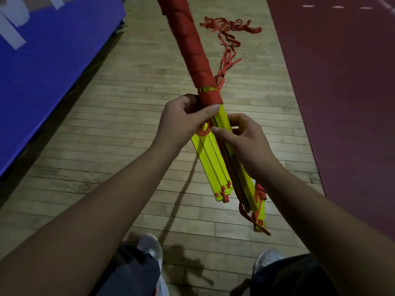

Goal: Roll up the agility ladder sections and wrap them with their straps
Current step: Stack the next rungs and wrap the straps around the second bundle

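Note:
A bundle of yellow ladder rungs [211, 159] is held slanting above the wooden floor, its upper length wound in red strap [188, 50]. My left hand [186, 120] grips the bundle just below the red winding, fingers curled round it and round a loop of the strap. My right hand [241, 135] holds the yellow rungs from the right side, thumb across the front. Loose red strap [228, 50] trails from the bundle's right side to a tangled heap on the floor. Short red strap ends [254, 214] dangle at the bundle's lower end.
A blue padded mat [49, 60] rises at the left. Dark red flooring [346, 92] runs along the right of the wooden floor [119, 133]. My two shoes [149, 246] show at the bottom edge.

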`<state>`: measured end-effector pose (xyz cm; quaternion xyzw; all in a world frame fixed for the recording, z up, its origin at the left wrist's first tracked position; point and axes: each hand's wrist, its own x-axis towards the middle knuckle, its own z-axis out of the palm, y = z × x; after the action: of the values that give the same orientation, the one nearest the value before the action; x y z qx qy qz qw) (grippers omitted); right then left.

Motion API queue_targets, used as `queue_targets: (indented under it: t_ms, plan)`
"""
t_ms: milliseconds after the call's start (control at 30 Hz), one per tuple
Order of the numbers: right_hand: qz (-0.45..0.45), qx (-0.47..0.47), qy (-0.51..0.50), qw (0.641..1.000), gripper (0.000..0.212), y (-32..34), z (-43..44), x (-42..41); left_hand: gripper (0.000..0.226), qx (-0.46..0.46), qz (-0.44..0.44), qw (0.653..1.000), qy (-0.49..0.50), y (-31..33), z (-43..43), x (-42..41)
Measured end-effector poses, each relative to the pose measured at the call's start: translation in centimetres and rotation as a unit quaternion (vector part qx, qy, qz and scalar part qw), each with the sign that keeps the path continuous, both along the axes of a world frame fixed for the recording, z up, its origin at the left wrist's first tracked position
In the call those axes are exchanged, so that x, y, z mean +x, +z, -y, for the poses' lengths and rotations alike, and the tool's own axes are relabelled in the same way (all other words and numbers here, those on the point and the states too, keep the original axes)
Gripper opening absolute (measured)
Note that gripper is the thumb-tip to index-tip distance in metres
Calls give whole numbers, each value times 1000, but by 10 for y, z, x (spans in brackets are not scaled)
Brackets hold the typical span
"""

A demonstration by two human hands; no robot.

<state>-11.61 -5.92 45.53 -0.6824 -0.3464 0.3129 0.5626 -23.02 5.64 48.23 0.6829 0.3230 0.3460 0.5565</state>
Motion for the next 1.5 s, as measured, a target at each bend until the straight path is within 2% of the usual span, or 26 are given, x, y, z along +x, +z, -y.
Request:
queue_targets:
  t_ms: [167,267,333,433,567,667,767,867,1000,1133,1233,1300,1400,1500]
  plan:
    - [58,-47,10,997,43,-3,1,-3,12,-100,68,992,-20,-6,-11,-2]
    - [48,-40,27,998,38,-1,3,5,12,-129,86,987,-43,-11,-17,-4]
    - [3,-37,62,997,37,3,6,14,15,-140,111,981,-77,-12,-21,-5]
    - [-127,-21,115,985,41,5,11,23,18,-135,136,972,-136,-11,-24,-7]
    - [-146,18,171,974,25,9,10,26,25,-117,151,966,-176,-6,-26,-10]
    - [-239,56,238,940,12,13,13,23,23,-102,147,962,-205,-4,-26,-12]
    - [-265,79,271,922,17,12,14,20,21,-66,119,964,-228,-1,-29,-14]
    - [-252,83,244,933,10,13,13,20,21,-40,75,972,-219,3,-35,-16]
    - [-189,91,164,964,8,11,12,18,13,11,-31,989,-147,6,-42,-14]
    - [-167,102,101,975,19,8,10,15,19,76,-118,982,-128,7,-43,-14]
    - [-178,115,58,976,36,11,8,19,14,74,-104,978,-167,12,-35,-15]
    - [-126,89,25,988,48,10,7,20,18,61,-80,979,-175,14,-29,-14]
    - [-17,34,1,999,42,5,4,15,18,71,-79,986,-130,12,-20,-8]
    - [44,4,-25,999,43,0,0,8,22,88,-98,989,-70,3,-11,0]
